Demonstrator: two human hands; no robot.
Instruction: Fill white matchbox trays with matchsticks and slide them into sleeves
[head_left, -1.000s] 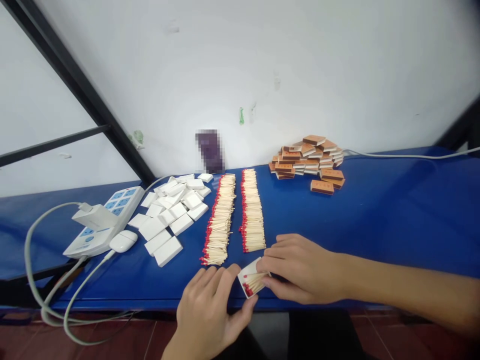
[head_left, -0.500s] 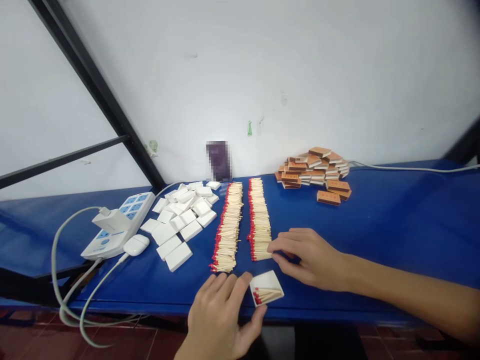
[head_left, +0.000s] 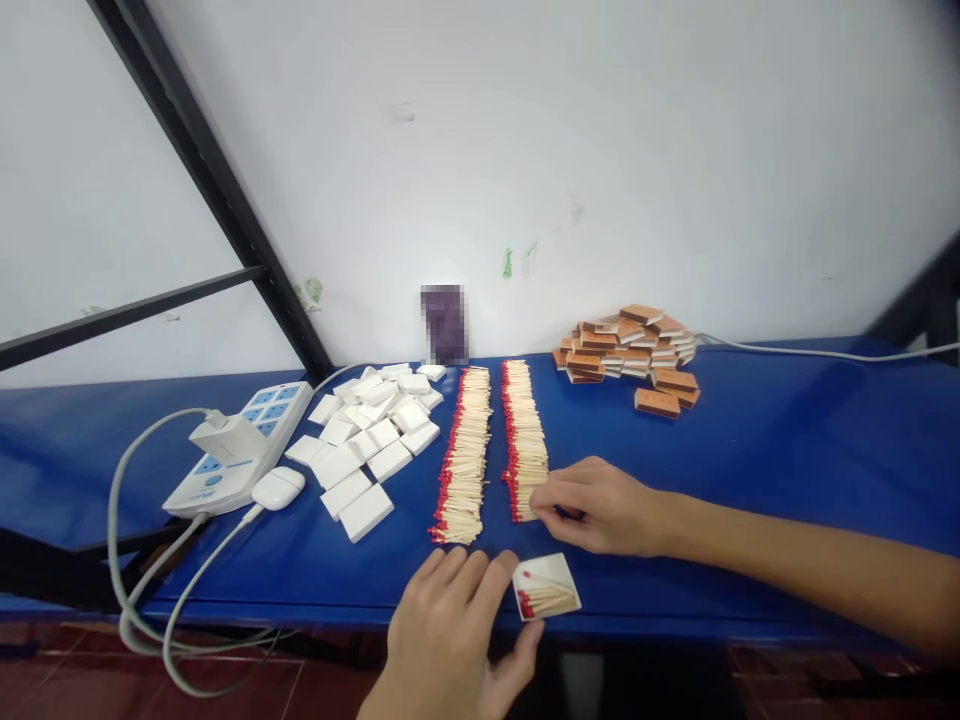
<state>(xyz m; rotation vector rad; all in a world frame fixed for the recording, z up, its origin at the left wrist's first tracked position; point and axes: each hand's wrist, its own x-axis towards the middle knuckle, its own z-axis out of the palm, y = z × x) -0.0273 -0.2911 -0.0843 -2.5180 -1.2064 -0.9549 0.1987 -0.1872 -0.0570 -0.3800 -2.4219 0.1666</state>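
A small white matchbox tray (head_left: 548, 585) with a few red-tipped matches in it lies at the near edge of the blue table (head_left: 787, 450). My left hand (head_left: 450, 635) holds it by its left side between thumb and fingers. My right hand (head_left: 596, 507) reaches to the near end of the right row of matches (head_left: 523, 435), its fingers pinched together on matches there. A second row of matches (head_left: 464, 455) lies just to the left.
A heap of white inner trays (head_left: 371, 430) lies left of the rows. Orange matchbox sleeves (head_left: 634, 350) are piled at the back right. A white power strip (head_left: 240, 445) with cables and a white earbud case (head_left: 277, 487) sit at the left. A black metal frame (head_left: 217, 190) leans against the wall.
My right hand left the tray and moved up to the near end of the right match row. The left hand stayed on the tray. The camera view shifted slightly.
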